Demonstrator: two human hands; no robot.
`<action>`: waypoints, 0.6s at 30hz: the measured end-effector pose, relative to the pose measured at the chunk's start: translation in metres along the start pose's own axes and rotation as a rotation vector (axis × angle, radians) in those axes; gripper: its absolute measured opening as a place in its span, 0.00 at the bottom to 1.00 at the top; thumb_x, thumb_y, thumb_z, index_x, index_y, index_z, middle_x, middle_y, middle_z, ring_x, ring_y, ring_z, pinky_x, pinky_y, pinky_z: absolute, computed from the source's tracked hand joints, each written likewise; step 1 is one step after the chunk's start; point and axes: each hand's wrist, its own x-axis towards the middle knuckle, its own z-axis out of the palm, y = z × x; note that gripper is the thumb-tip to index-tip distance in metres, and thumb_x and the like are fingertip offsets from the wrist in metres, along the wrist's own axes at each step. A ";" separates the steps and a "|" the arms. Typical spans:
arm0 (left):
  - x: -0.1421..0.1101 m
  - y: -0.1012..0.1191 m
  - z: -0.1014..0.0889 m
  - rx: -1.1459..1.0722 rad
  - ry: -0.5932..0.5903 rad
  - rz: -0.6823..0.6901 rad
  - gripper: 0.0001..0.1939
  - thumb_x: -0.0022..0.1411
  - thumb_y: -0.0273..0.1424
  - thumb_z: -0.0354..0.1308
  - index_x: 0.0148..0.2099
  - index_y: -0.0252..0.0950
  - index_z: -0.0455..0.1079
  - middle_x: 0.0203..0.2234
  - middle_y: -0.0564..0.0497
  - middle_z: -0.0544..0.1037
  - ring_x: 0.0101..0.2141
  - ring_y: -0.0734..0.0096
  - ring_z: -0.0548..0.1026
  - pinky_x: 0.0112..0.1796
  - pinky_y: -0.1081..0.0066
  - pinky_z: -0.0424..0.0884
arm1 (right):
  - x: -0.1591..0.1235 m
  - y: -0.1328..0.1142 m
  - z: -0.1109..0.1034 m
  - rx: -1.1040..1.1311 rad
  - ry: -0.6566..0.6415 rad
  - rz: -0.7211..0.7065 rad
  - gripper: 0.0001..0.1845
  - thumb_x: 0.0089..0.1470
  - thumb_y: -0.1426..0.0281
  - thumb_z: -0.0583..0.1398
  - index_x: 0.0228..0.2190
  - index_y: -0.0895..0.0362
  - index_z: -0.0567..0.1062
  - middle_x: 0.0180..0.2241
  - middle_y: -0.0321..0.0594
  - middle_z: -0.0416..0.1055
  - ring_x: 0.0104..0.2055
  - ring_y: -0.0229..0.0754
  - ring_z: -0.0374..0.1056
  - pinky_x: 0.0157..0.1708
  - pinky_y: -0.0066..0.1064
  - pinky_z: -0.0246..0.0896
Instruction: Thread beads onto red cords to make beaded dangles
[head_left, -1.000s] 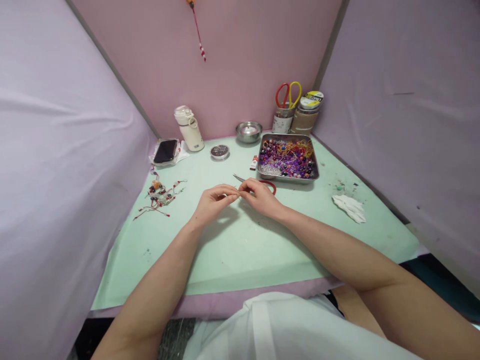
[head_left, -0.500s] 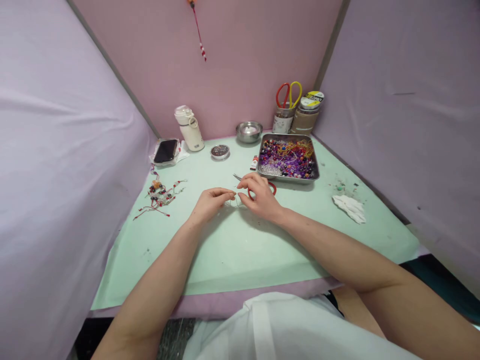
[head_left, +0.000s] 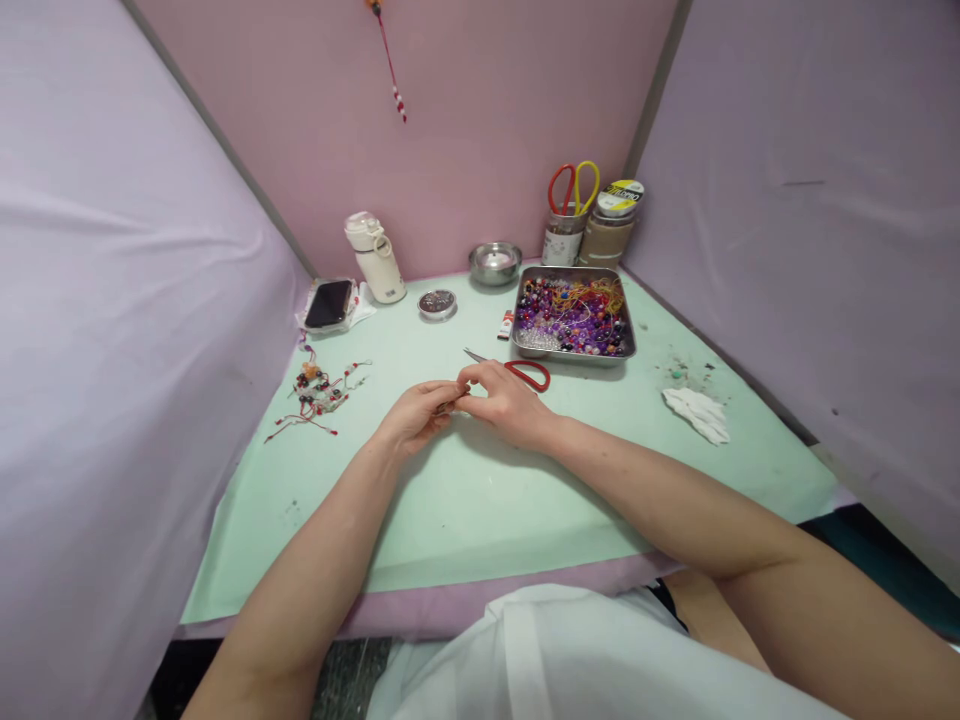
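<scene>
Above the mint-green table cover, my left hand point(head_left: 417, 416) is closed in a pinch, its lower fingers curled under. The fingertips of my right hand point(head_left: 507, 404) meet it, thumb and forefinger pinching at the same spot. A thin pale cord runs between the hands; it showed more clearly a moment earlier, and now the fingers hide most of it. Whatever small piece may be on it is too small to make out. Just behind my right hand lies a pair of scissors point(head_left: 546, 378) with red handles, its blades pointing left.
A metal tray point(head_left: 574, 357) of purple beads and cords stands at the back right, before a scissors jar point(head_left: 561, 248). Further left are a steel bowl point(head_left: 495, 270), a round bead box point(head_left: 436, 305), a bottle point(head_left: 379, 265), a phone point(head_left: 328, 304) and beaded strings point(head_left: 319, 390). White tissue point(head_left: 697, 415) lies right.
My hands parted slightly, showing the cord between them, then came together again. My right hand has shifted left and closed against the left fingertips, uncovering more of the scissors' handles.
</scene>
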 end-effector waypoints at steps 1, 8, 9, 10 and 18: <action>0.000 -0.001 0.000 -0.006 -0.006 -0.002 0.12 0.43 0.36 0.67 0.26 0.32 0.72 0.18 0.54 0.64 0.20 0.82 0.58 0.18 0.76 0.47 | 0.000 0.000 0.000 -0.014 0.003 -0.014 0.06 0.53 0.69 0.56 0.35 0.51 0.70 0.40 0.38 0.68 0.45 0.46 0.62 0.45 0.40 0.57; 0.000 -0.003 -0.001 -0.050 -0.016 0.005 0.13 0.45 0.36 0.67 0.31 0.32 0.74 0.22 0.52 0.70 0.22 0.80 0.63 0.21 0.77 0.55 | -0.004 0.008 0.006 -0.156 -0.022 -0.285 0.08 0.55 0.72 0.54 0.31 0.53 0.73 0.44 0.42 0.68 0.46 0.46 0.61 0.45 0.42 0.58; 0.000 -0.003 0.000 -0.048 -0.009 0.004 0.14 0.44 0.36 0.66 0.32 0.32 0.74 0.22 0.52 0.70 0.22 0.80 0.64 0.22 0.76 0.57 | -0.005 0.008 0.007 -0.165 -0.020 -0.330 0.08 0.55 0.73 0.54 0.31 0.53 0.73 0.45 0.42 0.68 0.46 0.46 0.61 0.45 0.42 0.59; -0.001 -0.002 0.000 -0.046 -0.002 0.004 0.14 0.44 0.36 0.66 0.33 0.32 0.74 0.22 0.52 0.71 0.22 0.79 0.64 0.22 0.76 0.58 | -0.005 0.007 0.007 -0.166 -0.015 -0.362 0.09 0.55 0.74 0.54 0.30 0.53 0.74 0.45 0.43 0.67 0.46 0.46 0.61 0.45 0.42 0.59; -0.001 -0.001 0.000 -0.071 -0.023 0.038 0.09 0.46 0.32 0.64 0.29 0.32 0.72 0.24 0.51 0.72 0.26 0.75 0.69 0.26 0.74 0.65 | -0.009 0.002 0.014 -0.151 0.003 -0.493 0.08 0.55 0.73 0.54 0.28 0.53 0.72 0.40 0.43 0.67 0.41 0.43 0.60 0.41 0.39 0.61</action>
